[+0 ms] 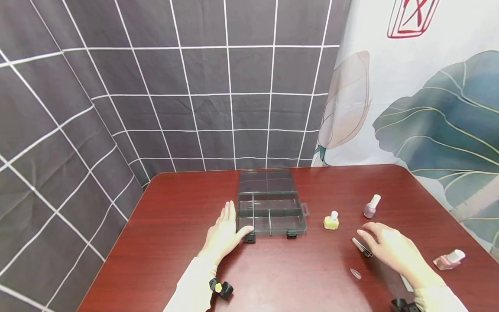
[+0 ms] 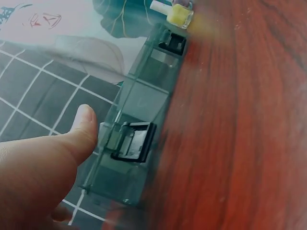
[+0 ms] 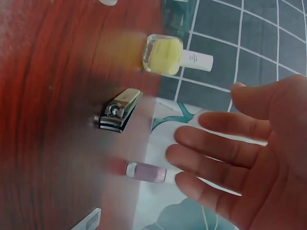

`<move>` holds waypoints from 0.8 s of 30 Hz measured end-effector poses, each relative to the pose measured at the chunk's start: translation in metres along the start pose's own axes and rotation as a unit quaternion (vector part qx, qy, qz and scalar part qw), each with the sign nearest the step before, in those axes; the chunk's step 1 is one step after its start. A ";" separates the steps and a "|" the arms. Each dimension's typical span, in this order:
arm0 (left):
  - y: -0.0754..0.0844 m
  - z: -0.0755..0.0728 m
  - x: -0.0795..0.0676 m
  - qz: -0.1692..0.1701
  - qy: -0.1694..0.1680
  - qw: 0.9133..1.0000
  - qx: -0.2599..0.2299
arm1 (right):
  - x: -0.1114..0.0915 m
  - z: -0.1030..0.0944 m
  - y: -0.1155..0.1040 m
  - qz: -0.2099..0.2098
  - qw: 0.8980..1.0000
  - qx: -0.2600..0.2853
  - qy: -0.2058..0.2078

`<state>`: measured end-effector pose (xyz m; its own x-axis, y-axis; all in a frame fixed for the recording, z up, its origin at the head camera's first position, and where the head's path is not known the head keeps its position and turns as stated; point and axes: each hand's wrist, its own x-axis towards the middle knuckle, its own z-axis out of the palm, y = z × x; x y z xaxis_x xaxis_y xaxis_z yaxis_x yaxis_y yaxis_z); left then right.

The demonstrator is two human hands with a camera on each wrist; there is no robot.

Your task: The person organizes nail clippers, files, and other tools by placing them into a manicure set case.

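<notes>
A clear grey plastic organizer box (image 1: 303, 216) stands on the table with its lid raised at the back and dividers inside. My left hand (image 1: 221, 236) rests along its left side, fingers straight, thumb over the front left corner beside a black latch (image 2: 134, 142). Over the table's right half, my right hand (image 1: 391, 248) hovers palm down with nothing in it, its fingers loosely extended. Just by those fingertips lies a metal nail clipper (image 3: 120, 110). Beyond it are a yellow nail polish bottle (image 1: 331, 222) and a purple nail polish bottle (image 1: 370, 209), both with white caps.
A pink nail polish bottle (image 1: 447, 261) lies right of my right forearm. Nearer me is a small clear oval piece (image 1: 355, 273). A flat pale item (image 1: 406, 283) is partly hidden by the right wrist. Grey checked cloth (image 1: 249, 112) hangs behind the red-brown table (image 1: 187, 195).
</notes>
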<state>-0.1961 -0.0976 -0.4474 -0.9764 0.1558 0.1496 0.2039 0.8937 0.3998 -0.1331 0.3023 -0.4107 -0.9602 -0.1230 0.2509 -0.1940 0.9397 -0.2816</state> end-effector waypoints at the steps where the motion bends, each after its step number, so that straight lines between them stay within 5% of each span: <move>1: 0.000 0.001 0.000 0.002 -0.003 1.000 -0.002 | -0.001 0.001 -0.002 0.000 1.000 0.000 -0.006; 12: 0.002 0.010 0.001 0.010 -0.017 1.000 -0.019 | -0.014 0.011 -0.008 -0.021 0.997 0.028 -0.071; 19: 0.002 0.011 0.001 0.007 -0.017 1.000 -0.020 | -0.024 0.017 -0.006 -0.020 0.986 0.057 -0.158; 24: 0.001 0.010 0.003 0.004 -0.023 1.000 -0.017 | -0.027 0.023 -0.005 -0.021 0.986 0.043 -0.161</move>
<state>-0.1991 -0.0918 -0.4553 -0.9766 0.1830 0.1127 0.2139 0.8777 0.4288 -0.1109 0.2935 -0.4373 -0.9623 -0.2689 -0.0397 -0.2377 0.9032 -0.3574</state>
